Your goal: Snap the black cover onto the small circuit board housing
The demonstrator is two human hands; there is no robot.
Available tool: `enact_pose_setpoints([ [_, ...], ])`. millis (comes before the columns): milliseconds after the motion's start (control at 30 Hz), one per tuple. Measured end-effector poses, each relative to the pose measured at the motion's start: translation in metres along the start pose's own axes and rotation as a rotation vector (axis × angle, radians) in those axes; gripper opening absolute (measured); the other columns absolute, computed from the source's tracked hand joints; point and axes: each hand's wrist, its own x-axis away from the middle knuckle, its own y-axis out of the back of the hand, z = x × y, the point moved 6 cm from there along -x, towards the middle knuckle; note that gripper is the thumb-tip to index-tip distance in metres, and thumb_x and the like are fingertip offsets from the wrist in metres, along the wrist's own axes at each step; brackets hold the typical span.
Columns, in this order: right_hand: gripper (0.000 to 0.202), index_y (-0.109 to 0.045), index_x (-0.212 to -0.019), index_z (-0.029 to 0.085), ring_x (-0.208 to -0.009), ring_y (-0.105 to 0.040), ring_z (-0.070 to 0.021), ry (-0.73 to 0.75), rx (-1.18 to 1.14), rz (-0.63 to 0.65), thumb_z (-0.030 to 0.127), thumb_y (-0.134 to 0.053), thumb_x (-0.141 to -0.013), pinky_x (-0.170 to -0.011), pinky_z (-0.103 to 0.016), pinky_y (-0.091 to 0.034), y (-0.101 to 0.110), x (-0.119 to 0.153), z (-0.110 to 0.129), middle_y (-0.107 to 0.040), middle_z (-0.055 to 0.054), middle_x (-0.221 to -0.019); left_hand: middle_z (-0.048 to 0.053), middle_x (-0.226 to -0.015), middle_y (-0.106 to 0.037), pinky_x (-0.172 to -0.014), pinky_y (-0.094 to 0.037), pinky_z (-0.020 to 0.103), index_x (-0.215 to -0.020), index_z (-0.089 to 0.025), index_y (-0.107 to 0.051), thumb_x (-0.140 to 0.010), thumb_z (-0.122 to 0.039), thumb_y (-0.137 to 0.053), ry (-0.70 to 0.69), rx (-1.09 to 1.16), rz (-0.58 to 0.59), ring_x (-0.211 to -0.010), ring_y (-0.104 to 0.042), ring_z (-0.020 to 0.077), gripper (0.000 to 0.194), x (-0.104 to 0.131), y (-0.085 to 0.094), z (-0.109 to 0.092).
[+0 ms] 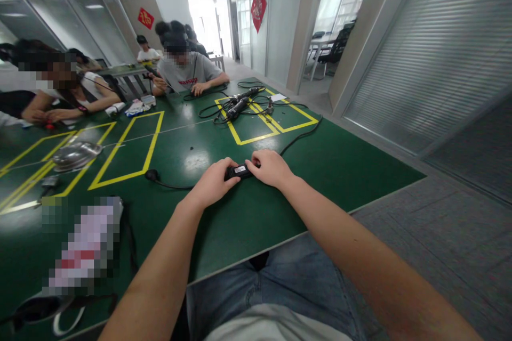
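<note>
Low over the green table [336, 170] both my hands hold a black power adapter [240, 169] with a white label facing up. My left hand [214, 181] grips its left end, thumb along the near side. At the right end, my right hand [272, 167] has its fingers curled round the adapter, partly hiding it. A black cable runs left from the adapter to a plug [152, 175] lying on the table. Another black cable [300, 136] extends from behind my right hand toward the back right.
Black tools with tangled cables [238, 106] lie inside yellow tape outlines [240, 142] ahead. Left are a shiny metal object [77, 155], a small grey piece [50, 182] and a blurred-out pinkish item [88, 240]. Co-workers [188, 66] sit across the table. Its right edge borders the floor.
</note>
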Motion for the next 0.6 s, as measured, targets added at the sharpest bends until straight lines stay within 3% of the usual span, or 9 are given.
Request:
enact_pose_setpoints([
  [167,0.031,-0.073,-0.108,0.017,-0.115,-0.061,-0.0337,0.019,0.137,-0.119,0.034,-0.049,-0.113,-0.094,-0.043,-0.041,0.002,0.013,0.030,-0.073,-0.017,-0.113,0.006,-0.104,-0.075,-0.096,-0.057,0.045,-0.106,-0.023,-0.068,-0.088,-0.022,-0.076,-0.022,0.007,-0.040,-0.097,-0.070,0.0273,0.020,-0.003,-0.004,0.000],
  [267,0.029,-0.070,-0.118,0.016,-0.115,-0.059,-0.0346,0.007,0.127,-0.140,0.035,-0.050,-0.111,-0.096,-0.045,-0.042,0.000,0.016,0.048,-0.071,-0.019,-0.120,0.007,-0.102,-0.074,-0.094,-0.058,0.045,-0.103,-0.022,-0.065,-0.088,-0.019,-0.069,-0.028,0.011,-0.061,-0.095,-0.070,0.0264,0.015,-0.005,-0.005,0.002],
  [367,0.029,-0.070,-0.117,0.017,-0.116,-0.060,-0.0339,-0.037,0.103,-0.111,0.032,-0.047,-0.112,-0.098,-0.046,-0.042,-0.004,0.013,0.059,-0.071,-0.018,-0.122,0.007,-0.103,-0.075,-0.093,-0.059,0.044,-0.103,-0.022,-0.064,-0.088,-0.020,-0.064,-0.029,0.033,-0.070,-0.094,-0.070,0.0257,0.015,-0.007,-0.005,0.007],
  [533,0.031,-0.072,-0.120,0.015,-0.118,-0.063,-0.0331,-0.189,0.030,-0.102,0.032,-0.047,-0.112,-0.102,-0.046,-0.043,-0.003,0.009,0.059,-0.073,-0.018,-0.123,0.011,-0.116,-0.077,-0.099,-0.060,0.046,-0.134,-0.019,-0.065,-0.086,-0.028,-0.069,-0.022,0.051,-0.062,-0.103,-0.072,0.0276,0.049,-0.010,-0.005,0.020],
  [600,0.033,-0.072,-0.122,0.014,-0.118,-0.063,-0.0335,-0.199,0.019,-0.095,0.031,-0.046,-0.112,-0.103,-0.047,-0.043,-0.003,0.009,0.060,-0.073,-0.019,-0.124,0.012,-0.121,-0.076,-0.100,-0.060,0.047,-0.137,-0.018,-0.067,-0.087,-0.030,-0.068,-0.022,0.018,-0.064,-0.107,-0.072,0.0290,0.051,-0.011,-0.005,0.021],
])
